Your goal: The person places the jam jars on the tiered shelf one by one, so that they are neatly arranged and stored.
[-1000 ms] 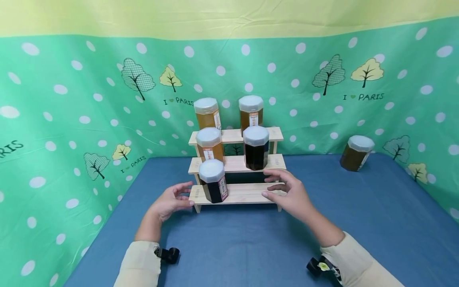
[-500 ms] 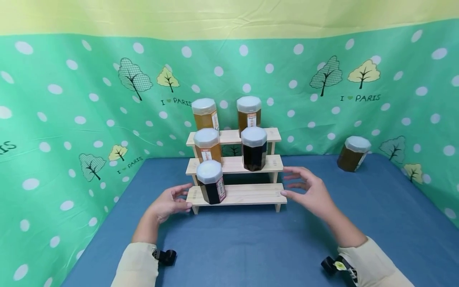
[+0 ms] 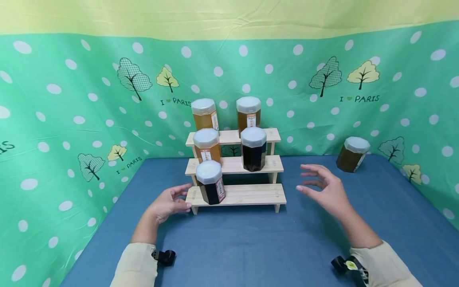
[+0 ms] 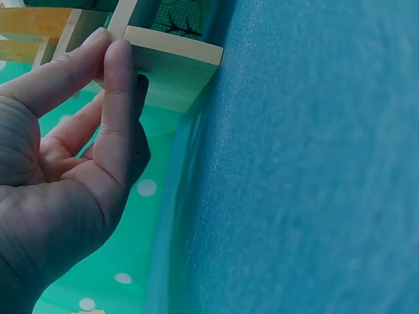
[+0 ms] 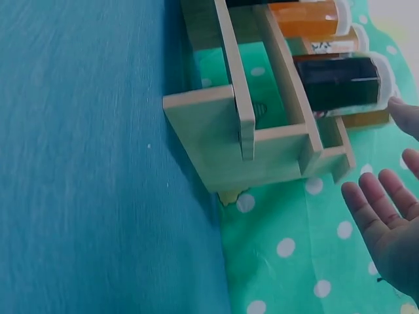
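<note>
A three-tier wooden display stand (image 3: pixel 251 194) stands on the blue-covered table. At the left end of its lowest tier, my left hand (image 3: pixel 171 204) pinches the board's edge between thumb and fingers, also visible in the left wrist view. To the right of the stand, my right hand (image 3: pixel 324 189) hovers apart from it, fingers spread and nothing held. A dark jar (image 3: pixel 210 183) with a whitish lid sits on the lowest tier's left. An amber jar (image 3: pixel 207 149) and a dark jar (image 3: pixel 254 149) share the middle tier. The top tier bears two brownish-amber jars (image 3: pixel 203 113).
Another brown jar (image 3: pixel 353 154) with a whitish lid stands on the table at the far right, near the backdrop. A green dotted cloth (image 3: pixel 287 119) with trees hangs behind and along both sides. Blue cloth (image 3: pixel 236 239) covers the table.
My right hand has moved rightward off the lowest tier, away from the stand. The left hand stays at the stand's left end. The view has shifted slightly.
</note>
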`<act>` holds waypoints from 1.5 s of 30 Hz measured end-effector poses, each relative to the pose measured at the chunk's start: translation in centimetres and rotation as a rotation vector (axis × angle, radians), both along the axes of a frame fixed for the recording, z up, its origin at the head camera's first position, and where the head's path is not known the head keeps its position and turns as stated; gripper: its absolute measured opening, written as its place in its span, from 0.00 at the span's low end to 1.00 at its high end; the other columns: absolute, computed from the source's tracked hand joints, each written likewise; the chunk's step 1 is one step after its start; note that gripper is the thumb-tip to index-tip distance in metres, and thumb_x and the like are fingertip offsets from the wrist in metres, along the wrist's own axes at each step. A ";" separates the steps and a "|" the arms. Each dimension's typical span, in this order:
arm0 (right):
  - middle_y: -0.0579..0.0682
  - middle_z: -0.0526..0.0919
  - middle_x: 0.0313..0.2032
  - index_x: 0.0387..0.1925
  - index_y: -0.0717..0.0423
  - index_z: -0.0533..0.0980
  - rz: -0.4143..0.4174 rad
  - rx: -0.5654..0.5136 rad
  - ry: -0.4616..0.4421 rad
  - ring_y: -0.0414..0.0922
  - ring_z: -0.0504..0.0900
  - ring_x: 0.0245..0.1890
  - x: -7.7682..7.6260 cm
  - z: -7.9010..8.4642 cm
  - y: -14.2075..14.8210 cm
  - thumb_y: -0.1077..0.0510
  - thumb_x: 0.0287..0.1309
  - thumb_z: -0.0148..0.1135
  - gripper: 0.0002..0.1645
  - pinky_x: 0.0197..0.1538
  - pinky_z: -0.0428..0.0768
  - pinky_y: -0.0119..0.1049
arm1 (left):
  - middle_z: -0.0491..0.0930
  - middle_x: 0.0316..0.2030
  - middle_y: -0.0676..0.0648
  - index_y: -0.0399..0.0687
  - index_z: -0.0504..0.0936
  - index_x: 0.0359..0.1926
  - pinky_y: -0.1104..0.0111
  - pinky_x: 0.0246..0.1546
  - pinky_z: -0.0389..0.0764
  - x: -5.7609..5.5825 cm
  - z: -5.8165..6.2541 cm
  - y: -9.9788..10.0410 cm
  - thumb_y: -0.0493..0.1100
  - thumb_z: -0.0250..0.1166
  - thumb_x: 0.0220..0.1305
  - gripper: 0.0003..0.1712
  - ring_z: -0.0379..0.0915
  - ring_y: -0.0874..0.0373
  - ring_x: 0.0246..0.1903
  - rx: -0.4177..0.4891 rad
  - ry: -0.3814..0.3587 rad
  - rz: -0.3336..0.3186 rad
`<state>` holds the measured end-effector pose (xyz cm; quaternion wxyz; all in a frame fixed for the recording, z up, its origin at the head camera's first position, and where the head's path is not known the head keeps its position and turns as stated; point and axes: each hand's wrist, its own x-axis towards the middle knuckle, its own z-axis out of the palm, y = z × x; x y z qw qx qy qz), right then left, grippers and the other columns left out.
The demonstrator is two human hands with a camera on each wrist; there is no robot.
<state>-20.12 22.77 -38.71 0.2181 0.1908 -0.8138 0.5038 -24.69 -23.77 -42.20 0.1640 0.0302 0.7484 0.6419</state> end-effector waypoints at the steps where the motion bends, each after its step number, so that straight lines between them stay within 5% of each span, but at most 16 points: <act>1: 0.53 0.75 0.55 0.60 0.61 0.74 -0.005 -0.005 0.007 0.42 0.78 0.50 0.0 0.0 0.2 0.71 0.50 0.71 0.33 0.48 0.80 0.27 | 0.67 0.53 0.35 0.36 0.60 0.72 0.59 0.43 0.84 0.0 0.0 0.0 0.24 0.68 0.55 0.45 0.79 0.53 0.39 -0.002 0.001 -0.003; 20: 0.56 0.73 0.51 0.55 0.65 0.76 -0.194 0.113 0.097 0.30 0.72 0.48 -0.5 -0.3 4.8 0.74 0.47 0.71 0.30 0.49 0.67 0.15 | 0.68 0.53 0.34 0.37 0.60 0.72 0.58 0.42 0.84 0.0 0.3 0.3 0.24 0.67 0.55 0.44 0.79 0.51 0.38 -0.042 0.005 0.013; 28: 0.45 0.73 0.51 0.56 0.61 0.76 -0.255 0.111 0.060 0.31 0.72 0.47 -0.3 -0.2 6.7 0.65 0.53 0.71 0.27 0.48 0.66 0.13 | 0.65 0.55 0.33 0.36 0.60 0.71 0.58 0.42 0.84 0.1 0.3 0.2 0.24 0.67 0.56 0.43 0.79 0.51 0.39 -0.035 0.014 0.000; 45: 0.55 0.73 0.50 0.58 0.62 0.73 -0.445 0.162 -0.068 0.24 0.68 0.41 -1.2 0.0 11.1 0.51 0.59 0.68 0.30 0.40 0.68 0.19 | 0.63 0.56 0.33 0.36 0.60 0.71 0.57 0.42 0.84 0.2 0.1 0.3 0.24 0.67 0.56 0.43 0.78 0.52 0.38 -0.042 0.019 0.009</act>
